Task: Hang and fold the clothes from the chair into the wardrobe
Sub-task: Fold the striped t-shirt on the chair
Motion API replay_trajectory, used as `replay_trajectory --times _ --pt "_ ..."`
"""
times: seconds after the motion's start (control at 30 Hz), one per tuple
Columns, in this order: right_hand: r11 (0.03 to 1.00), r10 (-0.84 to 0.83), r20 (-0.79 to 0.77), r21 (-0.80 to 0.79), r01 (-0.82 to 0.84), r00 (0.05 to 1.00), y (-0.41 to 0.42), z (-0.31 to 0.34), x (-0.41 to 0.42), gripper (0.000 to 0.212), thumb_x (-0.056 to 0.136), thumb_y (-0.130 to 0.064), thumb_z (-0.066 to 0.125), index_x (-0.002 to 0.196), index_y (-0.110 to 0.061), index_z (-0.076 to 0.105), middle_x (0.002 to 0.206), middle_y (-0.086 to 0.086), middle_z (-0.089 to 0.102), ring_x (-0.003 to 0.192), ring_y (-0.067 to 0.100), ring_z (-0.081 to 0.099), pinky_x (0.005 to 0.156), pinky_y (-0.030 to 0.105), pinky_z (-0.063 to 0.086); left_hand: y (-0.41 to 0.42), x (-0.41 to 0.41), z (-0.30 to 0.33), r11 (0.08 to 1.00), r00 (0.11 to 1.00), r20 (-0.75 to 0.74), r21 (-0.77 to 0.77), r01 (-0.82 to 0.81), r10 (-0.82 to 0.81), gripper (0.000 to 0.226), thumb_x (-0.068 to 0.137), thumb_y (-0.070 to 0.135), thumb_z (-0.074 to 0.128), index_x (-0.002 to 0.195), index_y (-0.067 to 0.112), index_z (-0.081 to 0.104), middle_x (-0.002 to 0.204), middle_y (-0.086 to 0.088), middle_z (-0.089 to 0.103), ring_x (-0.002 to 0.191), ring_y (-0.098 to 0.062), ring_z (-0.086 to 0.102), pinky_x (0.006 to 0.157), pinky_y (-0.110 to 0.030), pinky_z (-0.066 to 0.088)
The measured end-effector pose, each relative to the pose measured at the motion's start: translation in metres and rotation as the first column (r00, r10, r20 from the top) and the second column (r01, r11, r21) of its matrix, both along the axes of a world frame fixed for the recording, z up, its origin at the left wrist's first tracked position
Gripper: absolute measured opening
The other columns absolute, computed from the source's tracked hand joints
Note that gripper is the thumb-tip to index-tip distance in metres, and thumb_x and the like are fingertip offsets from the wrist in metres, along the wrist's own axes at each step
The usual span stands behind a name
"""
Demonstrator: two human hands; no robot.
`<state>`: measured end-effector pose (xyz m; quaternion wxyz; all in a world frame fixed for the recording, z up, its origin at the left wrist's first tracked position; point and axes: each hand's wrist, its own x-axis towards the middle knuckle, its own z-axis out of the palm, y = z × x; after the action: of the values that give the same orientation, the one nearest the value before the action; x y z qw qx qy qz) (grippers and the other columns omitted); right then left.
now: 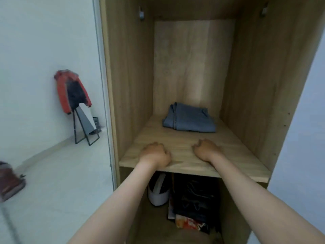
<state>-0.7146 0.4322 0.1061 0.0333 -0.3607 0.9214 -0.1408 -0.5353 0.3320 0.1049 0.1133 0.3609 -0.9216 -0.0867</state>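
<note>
Wardrobe: light oak-veneer shelf.
Jeans: folded blue denim jeans at 12 o'clock (long axis crosswise), right nearer.
Hands: left hand, right hand seemingly curled, empty.

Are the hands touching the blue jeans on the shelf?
Apart. The head view shows bare shelf between the jeans and both the left hand and right hand.

1. I'm seeing the wardrobe showing matt, light wood grain, its shelf included.
2. The folded jeans are looking like blue denim cloth.
3. The rail brackets are gleaming like metal.
</note>
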Motion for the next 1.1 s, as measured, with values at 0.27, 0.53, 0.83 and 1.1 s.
replay_trajectory --times 0.27,0.53,0.83,1.1 --pt "0.925 0.252 -0.129 -0.26 -0.278 0.959 0.086 -0.043 0.181 0.062 0.099 -0.05 0.029 0.151 -0.019 0.022 0.161 0.0 0.013 0.149 0.018 0.005 0.115 0.058 0.003 0.117 0.166 -0.069 0.99 0.921 -0.383 -0.084 -0.116 0.075 0.052 0.095 0.035 0.044 0.144 0.017 0.037 0.15 -0.005 0.036 0.136 -0.021 0.035 0.107 -0.034 0.033" --pt "0.718 0.675 0.18 -0.379 -0.583 0.715 0.1 -0.155 0.393 0.049 0.098 -0.034 0.044 0.142 -0.012 0.04 0.145 0.007 0.045 0.134 0.025 0.038 0.112 0.043 0.03 0.188 0.4 -0.178 0.803 0.748 -0.292 0.242 -0.545 0.595 0.041 0.093 0.032 0.048 0.131 0.017 0.05 0.129 -0.001 0.054 0.119 -0.017 0.05 0.094 -0.034 0.045" --pt "0.38 0.853 0.463 -0.233 -0.895 0.242 0.168 -0.242 0.687 0.043 0.096 -0.025 0.051 0.136 -0.01 0.047 0.134 0.01 0.054 0.124 0.023 0.05 0.102 0.035 0.042 0.375 0.666 -0.254 0.188 0.108 -0.174 0.555 -0.81 0.979 0.033 0.091 0.025 0.05 0.121 0.014 0.057 0.113 -0.003 0.063 0.102 -0.017 0.058 0.086 -0.028 0.047" --pt "-0.039 0.773 0.617 -0.186 -0.982 -0.148 0.289 -0.276 0.912 0.043 0.097 -0.019 0.051 0.138 -0.008 0.045 0.135 0.014 0.053 0.125 0.024 0.05 0.097 0.023 0.037 0.548 0.826 -0.291 -0.255 -0.353 -0.034 0.627 -0.736 0.935 0.031 0.094 0.021 0.044 0.121 0.011 0.056 0.089 0.001 0.062 0.076 -0.014 0.058 0.07 -0.026 0.046"
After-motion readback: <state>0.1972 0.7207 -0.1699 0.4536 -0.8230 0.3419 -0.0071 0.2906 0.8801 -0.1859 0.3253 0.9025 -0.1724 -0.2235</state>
